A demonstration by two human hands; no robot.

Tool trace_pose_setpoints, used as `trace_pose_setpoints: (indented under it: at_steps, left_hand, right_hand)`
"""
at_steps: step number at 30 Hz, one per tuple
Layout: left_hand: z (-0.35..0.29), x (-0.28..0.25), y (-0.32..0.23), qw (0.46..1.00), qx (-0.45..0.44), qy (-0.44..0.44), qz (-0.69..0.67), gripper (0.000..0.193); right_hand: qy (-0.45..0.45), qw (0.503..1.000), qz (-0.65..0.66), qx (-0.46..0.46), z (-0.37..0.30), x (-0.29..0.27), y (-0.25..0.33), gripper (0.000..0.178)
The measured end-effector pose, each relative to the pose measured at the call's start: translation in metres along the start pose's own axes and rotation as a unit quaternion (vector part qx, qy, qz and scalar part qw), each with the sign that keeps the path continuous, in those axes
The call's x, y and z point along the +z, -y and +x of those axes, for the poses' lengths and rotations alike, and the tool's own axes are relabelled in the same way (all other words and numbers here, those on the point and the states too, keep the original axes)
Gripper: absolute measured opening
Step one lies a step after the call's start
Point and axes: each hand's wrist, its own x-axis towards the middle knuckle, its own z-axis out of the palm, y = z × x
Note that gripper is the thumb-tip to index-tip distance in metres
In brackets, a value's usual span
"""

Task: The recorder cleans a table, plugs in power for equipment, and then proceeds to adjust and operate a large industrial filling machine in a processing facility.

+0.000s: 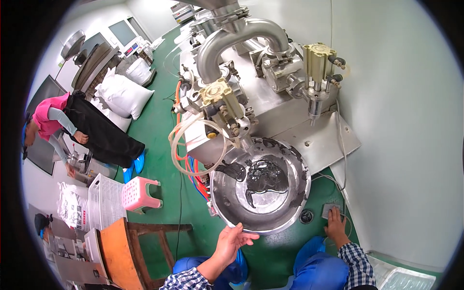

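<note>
A wide stainless steel bowl (302, 212) stands under a filling machine's nozzle, with a pool of dark, glossy paste (267, 178) at its bottom and smears on its wall. My left hand (231, 245) grips the bowl's near rim, thumb on top and fingers below it. Low on the right, my right hand (337, 226) lies with its fingers stretched over a small grey block (330, 210) like a foot pedal, with a cable beside it. Whether those fingers press it cannot be seen.
The steel filling machine (285, 116) stands ahead, with pneumatic cylinders and a looped clear hose (175, 157). Next to my right hand is a floor drain (306, 216). Leftward are a wooden stool (118, 246), a pink stool (140, 193), white sacks (123, 94) and a co-worker bending over (92, 125).
</note>
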Motion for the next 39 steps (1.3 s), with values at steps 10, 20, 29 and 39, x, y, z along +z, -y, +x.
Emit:
trace_pose_setpoints:
  at_steps: [10,20,29,39]
  left_hand:
    - [-0.003,0.016,0.0,0.999,-0.015,0.05,0.006,0.031]
    - [-0.003,0.016,0.005,0.996,-0.027,0.081,-0.012,0.031]
    - [0.004,0.01,0.01,0.993,-0.029,0.11,-0.023,0.036]
    - [-0.002,-0.004,0.012,0.993,0.026,0.111,-0.02,0.031]
  right_hand:
    - [0.048,0.999,-0.005,0.004,-0.01,0.002,0.001,0.077]
    - [0.088,0.995,-0.031,0.022,-0.009,0.001,0.007,0.082]
    - [0.006,0.963,0.27,-0.021,-0.013,-0.06,0.011,0.042]
    - [0.189,0.781,0.592,0.059,-0.094,-0.262,0.181,0.024]
